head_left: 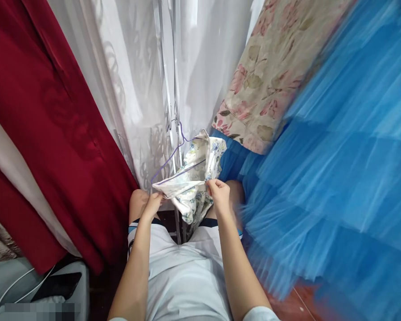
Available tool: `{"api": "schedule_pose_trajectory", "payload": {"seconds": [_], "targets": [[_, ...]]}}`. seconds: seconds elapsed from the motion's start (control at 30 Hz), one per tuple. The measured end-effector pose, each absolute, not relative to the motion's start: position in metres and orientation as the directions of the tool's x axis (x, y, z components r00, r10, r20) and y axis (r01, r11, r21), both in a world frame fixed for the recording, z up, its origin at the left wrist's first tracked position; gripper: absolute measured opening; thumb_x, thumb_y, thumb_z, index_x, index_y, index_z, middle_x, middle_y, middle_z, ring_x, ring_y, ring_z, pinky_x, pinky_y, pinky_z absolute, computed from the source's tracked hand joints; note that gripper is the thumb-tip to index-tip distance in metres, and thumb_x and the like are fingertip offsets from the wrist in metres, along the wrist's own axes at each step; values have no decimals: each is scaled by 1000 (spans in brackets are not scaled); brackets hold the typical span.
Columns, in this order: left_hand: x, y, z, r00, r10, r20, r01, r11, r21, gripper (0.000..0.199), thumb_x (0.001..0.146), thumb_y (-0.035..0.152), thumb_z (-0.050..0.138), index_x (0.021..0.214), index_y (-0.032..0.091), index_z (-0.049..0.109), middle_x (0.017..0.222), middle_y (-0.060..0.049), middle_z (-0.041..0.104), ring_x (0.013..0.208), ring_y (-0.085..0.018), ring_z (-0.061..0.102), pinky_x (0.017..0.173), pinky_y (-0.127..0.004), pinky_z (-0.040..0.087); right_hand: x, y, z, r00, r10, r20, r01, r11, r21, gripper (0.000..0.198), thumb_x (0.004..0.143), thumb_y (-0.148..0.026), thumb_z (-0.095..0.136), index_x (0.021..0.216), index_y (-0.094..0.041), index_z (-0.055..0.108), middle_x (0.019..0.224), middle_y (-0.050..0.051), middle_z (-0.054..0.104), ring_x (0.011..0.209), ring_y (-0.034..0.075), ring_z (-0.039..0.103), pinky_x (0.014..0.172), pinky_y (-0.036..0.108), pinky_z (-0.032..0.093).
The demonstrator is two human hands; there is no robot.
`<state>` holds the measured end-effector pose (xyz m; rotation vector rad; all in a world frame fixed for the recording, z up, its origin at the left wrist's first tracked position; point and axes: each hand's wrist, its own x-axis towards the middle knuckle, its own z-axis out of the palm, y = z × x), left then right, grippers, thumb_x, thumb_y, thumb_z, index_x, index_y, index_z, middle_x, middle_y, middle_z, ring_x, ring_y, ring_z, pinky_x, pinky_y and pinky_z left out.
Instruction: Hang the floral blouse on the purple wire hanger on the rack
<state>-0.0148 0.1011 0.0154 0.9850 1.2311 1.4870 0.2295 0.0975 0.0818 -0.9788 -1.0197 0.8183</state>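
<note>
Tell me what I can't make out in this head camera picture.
In the head view:
Purple hanger: right-hand end, hidden by the blue-flowered cloth.
Blue skirt: fine folds, blurred; right side, cut off by the picture's edge.
Red cloth: top, cut off by the upper edge.

A garment [195,189] lay above your lap, between your left hand [153,203] at its left corner and your right hand [219,192] at its near edge. A hanger [183,139] sat partly inside it, its hook pointing away from you, near upright poles [174,89]. Sheer curtains [127,89] hung behind. To your left hung a long drape [67,133]; at lower left, a flat object [58,285] rested on a seat [83,285]. To your right hung a tulle skirt [321,178], with a hanging cloth [254,89] between it and the curtains.
</note>
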Motion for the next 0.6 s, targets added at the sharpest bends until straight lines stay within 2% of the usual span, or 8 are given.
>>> {"api": "schedule_pose_trajectory", "payload": {"seconds": [0.13,0.2,0.3,0.43,0.6], "targets": [[-9,93,16,-15,1000,-7,2,7,1000,12,55,14,74,58,17,63,51,-2,60,52,-19,57,54,-30,46,244,106,63,326,919,222,-118,273,-955,18,66,-31,61,57,-16,58,43,-4,45,42,9,35,44,24,23],[-2,88,21,42,999,17,45,-19,999,12,61,20,74,61,16,64,58,-2,63,60,-19,59,60,-30,47,251,111,53,334,923,189,-97,233,-968,20,68,-35,59,59,-16,58,45,-3,46,42,10,35,44,25,25],[9,80,38,103,981,163,80,-171,982,21,77,35,68,72,15,66,76,-4,67,78,-19,61,74,-30,49,263,118,37,435,885,166,28,171,-985,25,72,-39,51,61,-18,56,48,-2,47,44,11,37,45,25,28],[25,67,65,112,916,384,-8,-386,922,29,88,44,59,91,16,67,94,-6,66,97,-21,60,92,-32,46,278,121,19,483,862,155,208,59,-976,25,72,-38,50,55,-19,51,47,-1,45,46,12,37,46,27,28],[47,55,78,29,902,431,-140,-423,895,30,89,46,59,95,18,66,105,-7,65,102,-21,59,96,-31,44,285,123,10,360,926,114,370,-30,-928,26,65,-30,60,43,-20,48,38,-3,37,45,12,37,47,27,24]]}}
